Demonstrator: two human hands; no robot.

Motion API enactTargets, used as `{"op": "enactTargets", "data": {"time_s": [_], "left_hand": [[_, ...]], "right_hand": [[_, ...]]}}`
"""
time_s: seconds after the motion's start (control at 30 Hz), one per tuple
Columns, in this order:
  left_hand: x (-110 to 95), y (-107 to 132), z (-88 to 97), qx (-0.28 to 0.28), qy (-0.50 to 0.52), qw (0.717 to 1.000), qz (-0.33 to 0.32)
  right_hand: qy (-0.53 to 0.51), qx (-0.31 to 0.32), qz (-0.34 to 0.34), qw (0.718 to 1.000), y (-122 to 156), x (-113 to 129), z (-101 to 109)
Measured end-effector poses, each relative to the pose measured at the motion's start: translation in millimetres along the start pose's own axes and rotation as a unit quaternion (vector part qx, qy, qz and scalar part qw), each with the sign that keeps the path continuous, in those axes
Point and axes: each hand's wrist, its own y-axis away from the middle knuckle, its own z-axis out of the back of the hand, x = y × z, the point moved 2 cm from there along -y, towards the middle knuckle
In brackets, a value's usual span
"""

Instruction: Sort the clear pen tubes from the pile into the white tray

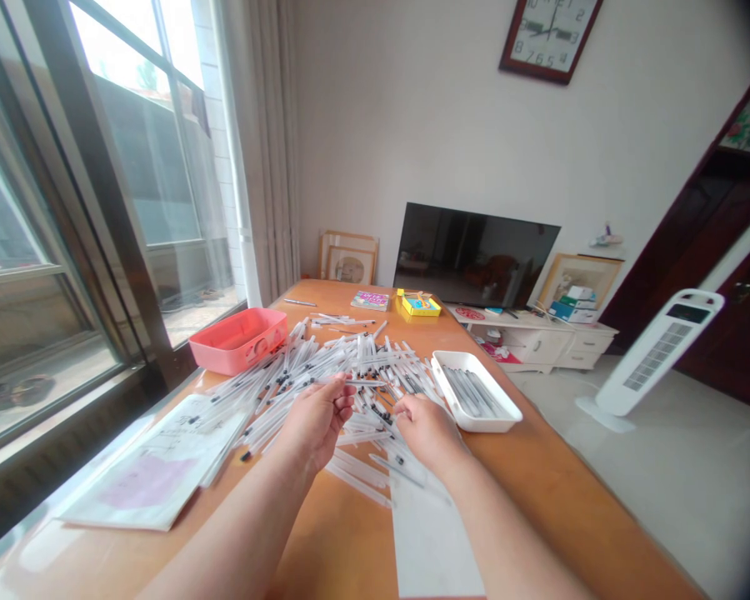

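Observation:
A big heap of clear plastic pen tubes [325, 367] covers the middle of the wooden table [550, 492]. My left hand [317, 417] is raised over the heap, fingers curled, pinching one clear pen [366, 383] that points to the right. My right hand [426, 427] rests on the heap beside it, fingers bent down among the tubes; what they hold is hidden. A white tray [475, 392] with several dark-cored pens lies just right of my right hand.
A pink plastic basket [238, 338] stands at the table's left. Papers [156, 467] lie at the near left, a white sheet [431, 542] lies under my right forearm. Small colourful boxes [417, 303] sit at the far edge. Beyond are a television, a white tower fan and a window.

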Motion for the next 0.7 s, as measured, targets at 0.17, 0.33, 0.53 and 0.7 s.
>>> {"op": "enactTargets", "data": {"time_s": [0.17,0.33,0.53,0.7], "left_hand": [[0,-2,1.8,0.010,0.005,1.000,-0.007],[2,-4,2.7,0.009,0.003,1.000,-0.003],[6,-6,4.6,0.000,-0.002,1.000,0.003],[6,-7,5.7,-0.008,0.000,1.000,0.005]], "right_hand": [[0.008,-0.009,0.025,1.000,-3,2,-2],[0.052,-0.012,0.053,0.997,-4,10,-3],[0.115,0.010,0.064,0.991,-4,18,-10],[0.123,0.010,0.062,0.990,-3,17,-10]]}}
